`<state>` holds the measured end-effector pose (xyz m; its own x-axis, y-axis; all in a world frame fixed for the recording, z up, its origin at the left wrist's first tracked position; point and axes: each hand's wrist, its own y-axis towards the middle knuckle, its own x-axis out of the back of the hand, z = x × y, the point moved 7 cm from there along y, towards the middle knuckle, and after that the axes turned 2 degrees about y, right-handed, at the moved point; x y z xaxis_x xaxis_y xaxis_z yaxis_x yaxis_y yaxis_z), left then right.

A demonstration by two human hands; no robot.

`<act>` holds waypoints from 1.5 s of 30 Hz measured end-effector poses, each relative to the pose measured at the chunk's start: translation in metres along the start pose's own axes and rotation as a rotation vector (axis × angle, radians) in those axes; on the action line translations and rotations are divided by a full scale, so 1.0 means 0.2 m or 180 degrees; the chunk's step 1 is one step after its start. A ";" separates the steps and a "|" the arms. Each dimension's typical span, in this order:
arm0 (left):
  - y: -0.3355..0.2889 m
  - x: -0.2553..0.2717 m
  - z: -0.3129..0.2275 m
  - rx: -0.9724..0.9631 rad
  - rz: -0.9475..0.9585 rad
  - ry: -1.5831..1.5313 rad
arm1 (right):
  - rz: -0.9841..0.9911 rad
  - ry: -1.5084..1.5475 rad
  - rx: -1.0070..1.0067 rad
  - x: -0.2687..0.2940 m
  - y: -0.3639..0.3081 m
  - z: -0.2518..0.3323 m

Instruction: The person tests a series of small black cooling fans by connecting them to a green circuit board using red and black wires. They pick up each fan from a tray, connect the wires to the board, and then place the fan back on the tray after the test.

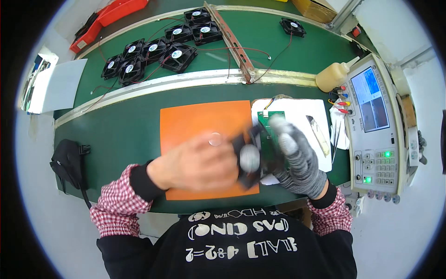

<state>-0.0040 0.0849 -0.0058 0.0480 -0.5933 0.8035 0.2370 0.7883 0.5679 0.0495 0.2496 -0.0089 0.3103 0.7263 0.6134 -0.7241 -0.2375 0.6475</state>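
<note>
One fan [250, 160], gripped on its right side by the right hand [303, 162], gloved fingers part-spread. Left hand [200, 162] over mat [195, 123], near fan's left edge; fingers blurred, can't tell grip.

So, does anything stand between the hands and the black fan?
Nothing visible. The left hand is at the left side of the fan, the gloved right hand at its right; blur hides contact. A green circuit board shows partly covered beyond them.
</note>
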 end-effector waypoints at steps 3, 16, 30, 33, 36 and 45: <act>-0.11 0.09 -0.14 -0.0631 0.0152 0.0033 | 0.0546 -0.0381 -0.0069 -0.02 -0.08 -0.03; -0.18 -0.01 0.03 0.2014 0.0485 0.0031 | -0.0070 0.0491 -0.2063 0.04 -0.17 -0.40; -0.09 -0.17 0.16 0.2307 0.0723 -0.0814 | 0.0700 -0.1009 -0.0392 -0.03 -0.16 -0.29; -0.09 -0.16 0.17 0.2280 0.0652 -0.0775 | 0.1050 -0.1823 -0.0173 -0.08 -0.13 -0.19; -0.10 -0.13 0.16 0.2225 0.0527 -0.0627 | 0.0649 -0.1018 -0.0679 -0.03 -0.14 -0.29; -0.11 0.22 0.11 0.3588 -0.0769 -0.4484 | 0.0113 0.0034 -0.1489 0.03 -0.21 -0.41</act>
<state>-0.0285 0.0452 0.0221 -0.7891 -0.6041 -0.1110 -0.6107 0.7910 0.0370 0.0312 0.3170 -0.0698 0.2759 0.7301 0.6252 -0.9347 0.0522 0.3515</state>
